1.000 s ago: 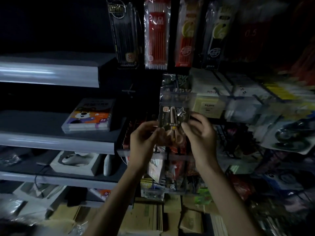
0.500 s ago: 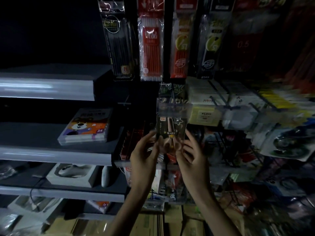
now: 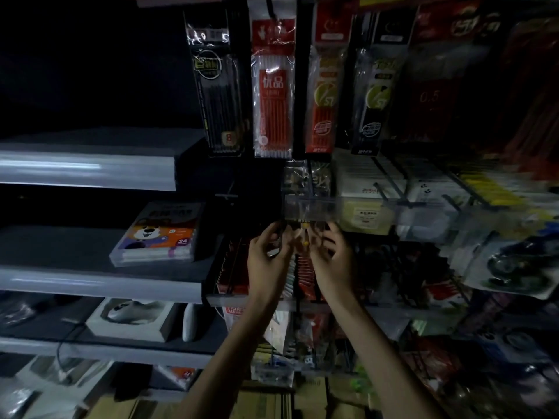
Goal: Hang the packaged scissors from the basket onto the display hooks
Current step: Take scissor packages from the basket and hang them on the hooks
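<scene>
We see the scissors pack [image 3: 304, 234] only in part: a dark card under clear plastic, a yellow spot and pale handles showing between the fingers, its top tucked behind the clear strip [image 3: 311, 208] at the front of the hook row. It hangs or is held just below that strip, right of the shelf [image 3: 99, 279] with the crayon box [image 3: 157, 234] and under the hanging pen packs [image 3: 273, 86].

Our left hand [image 3: 267, 258] curls at the pack's left edge, fingers bent around it; our right hand [image 3: 331, 258] cups the right edge with fingers spread. Both touch the pack, though in the dim, blurred view we cannot tell how firmly either grips.

Half a second ago more of the pack's face was visible, with a star on it, below the strip. Now it sits higher and farther in, mostly hidden, and both hands have followed it up. The view has tilted so the pen packs fill more of the top.
</scene>
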Tool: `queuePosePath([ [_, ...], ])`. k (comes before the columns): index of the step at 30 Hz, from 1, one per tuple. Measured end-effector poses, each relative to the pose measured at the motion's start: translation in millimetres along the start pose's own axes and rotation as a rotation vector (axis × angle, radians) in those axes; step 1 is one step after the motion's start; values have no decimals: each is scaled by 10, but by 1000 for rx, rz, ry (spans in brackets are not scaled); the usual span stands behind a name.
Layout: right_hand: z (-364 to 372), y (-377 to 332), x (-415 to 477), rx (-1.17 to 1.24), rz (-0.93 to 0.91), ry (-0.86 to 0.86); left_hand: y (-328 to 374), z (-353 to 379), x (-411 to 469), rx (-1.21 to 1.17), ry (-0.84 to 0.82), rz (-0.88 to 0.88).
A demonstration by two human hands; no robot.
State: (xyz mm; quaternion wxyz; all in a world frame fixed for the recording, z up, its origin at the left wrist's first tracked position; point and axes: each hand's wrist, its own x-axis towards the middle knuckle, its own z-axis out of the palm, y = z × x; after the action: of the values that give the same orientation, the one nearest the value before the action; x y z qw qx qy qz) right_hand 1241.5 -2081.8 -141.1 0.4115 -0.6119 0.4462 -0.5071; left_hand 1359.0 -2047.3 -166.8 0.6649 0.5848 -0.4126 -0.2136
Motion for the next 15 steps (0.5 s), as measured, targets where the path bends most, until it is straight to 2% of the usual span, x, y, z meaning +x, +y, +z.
queuePosePath([
  [6,58,-18,155,-11,39,-15,-32,82,160,17,29,-4],
  [15,82,140,148,78,137,-47,-19,118,100,-82,9,-51],
])
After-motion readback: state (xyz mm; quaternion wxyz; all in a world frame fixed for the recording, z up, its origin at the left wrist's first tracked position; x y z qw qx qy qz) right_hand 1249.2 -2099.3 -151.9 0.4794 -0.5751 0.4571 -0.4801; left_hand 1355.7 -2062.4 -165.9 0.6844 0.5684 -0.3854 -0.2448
